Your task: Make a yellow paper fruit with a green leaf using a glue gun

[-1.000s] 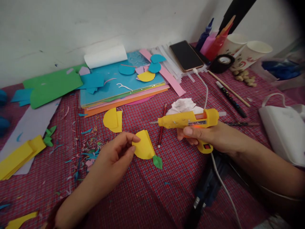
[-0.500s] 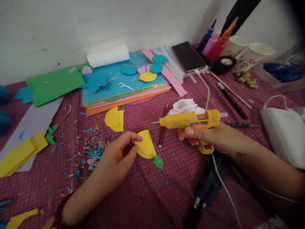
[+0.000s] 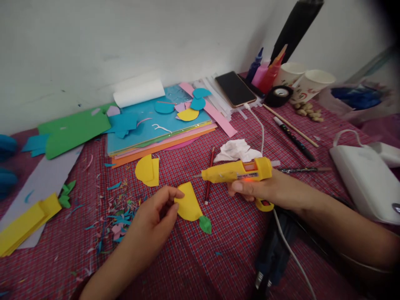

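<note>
Between the thumb and fingertips of my left hand [image 3: 158, 216] is the edge of a folded yellow paper half-circle [image 3: 188, 203]. A small green paper leaf [image 3: 205, 224] sits at its lower right corner. My right hand [image 3: 259, 189] is wrapped around a yellow hot glue gun [image 3: 236, 171], whose orange light glows. Its metal nozzle points left, above the yellow paper and apart from it. A white cord runs down from the gun's handle. Just beyond my left hand lie more yellow paper pieces [image 3: 147, 171].
Paper scraps [image 3: 120, 223] litter the cloth at left, near yellow strips [image 3: 29, 225]. A stack of coloured paper [image 3: 137, 137] lies at the back. A red pencil [image 3: 210, 175], crumpled tissue [image 3: 236, 150], phone [image 3: 235, 88], paper cups [image 3: 314, 85] and a white device [image 3: 359, 179] stand or lie around.
The camera view has tilted up and shifted slightly, so most things appear lower in the picture. Both hands keep their holds on the yellow paper and the glue gun.
</note>
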### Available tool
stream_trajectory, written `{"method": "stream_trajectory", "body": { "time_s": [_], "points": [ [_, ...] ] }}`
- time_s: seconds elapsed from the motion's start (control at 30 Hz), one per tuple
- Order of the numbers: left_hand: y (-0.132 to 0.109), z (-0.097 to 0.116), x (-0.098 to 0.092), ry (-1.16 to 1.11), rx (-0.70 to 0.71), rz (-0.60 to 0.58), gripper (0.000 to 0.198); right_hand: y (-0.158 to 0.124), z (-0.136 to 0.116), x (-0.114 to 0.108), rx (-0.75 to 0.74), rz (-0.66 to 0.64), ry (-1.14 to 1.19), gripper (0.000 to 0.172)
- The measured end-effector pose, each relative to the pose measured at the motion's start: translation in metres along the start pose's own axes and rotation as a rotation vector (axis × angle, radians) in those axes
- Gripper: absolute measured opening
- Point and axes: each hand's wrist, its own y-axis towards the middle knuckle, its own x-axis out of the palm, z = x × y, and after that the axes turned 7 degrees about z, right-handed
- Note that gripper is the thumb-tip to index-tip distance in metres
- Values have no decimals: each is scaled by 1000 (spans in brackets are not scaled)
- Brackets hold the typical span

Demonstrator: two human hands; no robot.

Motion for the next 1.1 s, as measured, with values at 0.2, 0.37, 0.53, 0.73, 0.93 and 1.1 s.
{"method": "stream_trajectory", "body": {
  "time_s": [0.2,0.37,0.53,0.73,0.93,1.1],
  "points": [
    [2,0,-1,53,47,-8,15,0,-4,3,-16,-6,-27,31],
    [3,0,-1,89,58,-14,16,1,-8,8,-43,-82,23,35],
    [3,-2,0,93,24,-33,16,0,-2,9,-83,-127,-40,33],
    [3,-4,2,80,-6,-51,14,-4,-4,15,118,-47,143,41],
    [3,-3,2,61,14,-78,14,2,-6,33,185,-230,409,51],
    [5,-3,2,78,54,-59,15,7,-3,38,190,-252,457,48]
  ]
}}
